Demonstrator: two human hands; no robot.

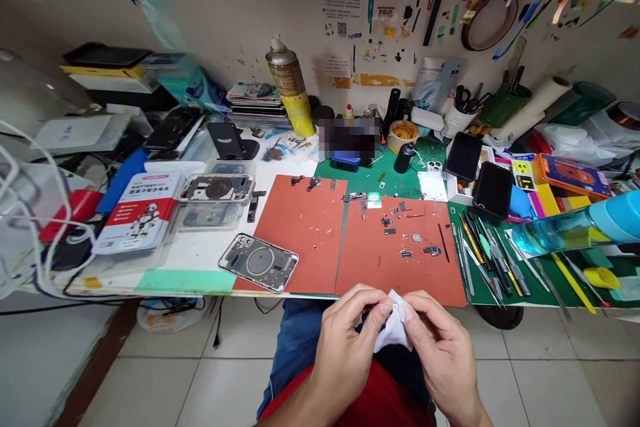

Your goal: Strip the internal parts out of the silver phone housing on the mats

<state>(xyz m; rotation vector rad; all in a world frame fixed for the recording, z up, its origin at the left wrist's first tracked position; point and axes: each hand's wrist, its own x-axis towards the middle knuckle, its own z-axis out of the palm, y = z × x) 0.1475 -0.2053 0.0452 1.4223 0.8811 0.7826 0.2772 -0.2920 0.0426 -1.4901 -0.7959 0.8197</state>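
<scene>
Over my lap, just off the bench's front edge, my left hand [350,333] and my right hand [443,340] pinch a small white cloth or tissue [394,332] between thumbs and fingers. Whether anything lies inside its fold is hidden. Beyond my hands, small phone parts, among them a square metal piece [417,238] and a dark connector part [432,251], are scattered on the reddish-brown mat [365,267]. To the left an opened phone housing [259,263] with a round coil lies across the mat's edge.
Tweezers and screwdrivers [495,260] lie on the green mat at right, beside a blue water bottle [565,223]. Two black phones [493,190] rest behind them. A spray can [291,87] stands at the back. Another phone frame [216,188] sits on clear boxes, near a battery box [140,210].
</scene>
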